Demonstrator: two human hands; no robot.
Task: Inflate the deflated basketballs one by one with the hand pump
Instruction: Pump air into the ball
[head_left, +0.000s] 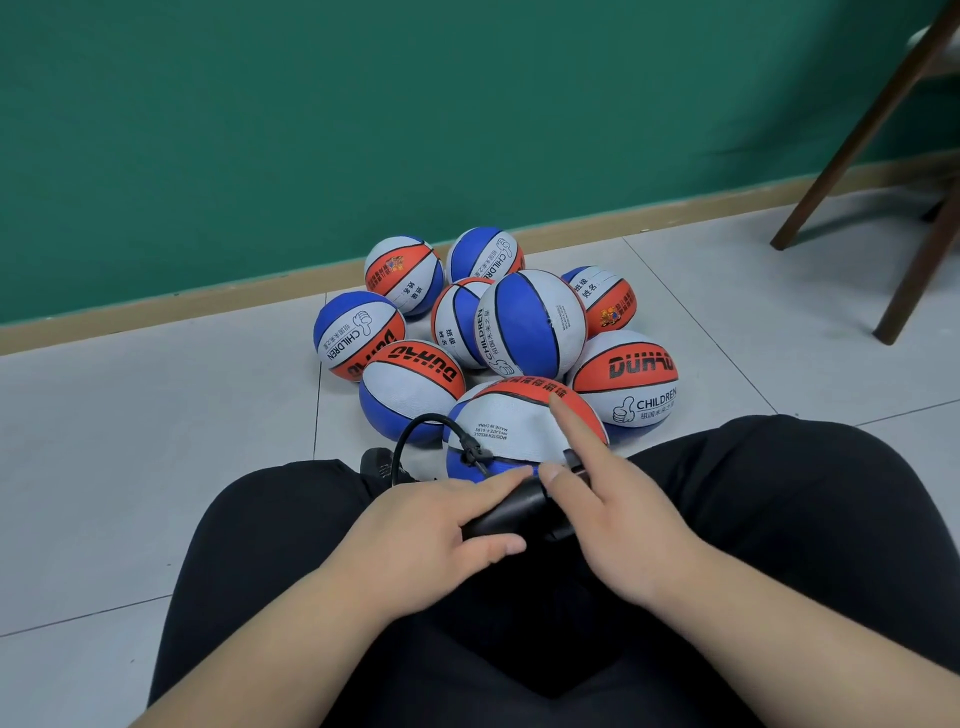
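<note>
Left hand (415, 525) first: holding the hand pump (519, 506) loosely, fingers laid along the top, thumb beneath. Tighten that hold before stroking, to stop the barrel twisting. Check the black hose (470, 449), looped from pump to valve, for kinks, and make sure the needle sits straight in the basketball (519, 415), set between the knees just ahead of the pump. Right hand (618, 525) open, fingers spread, forefinger stretched onto the ball's skin, grasping nothing. Close it round the pump's near end, then work full, even strokes, pressing the skin now and then to judge firmness.
</note>
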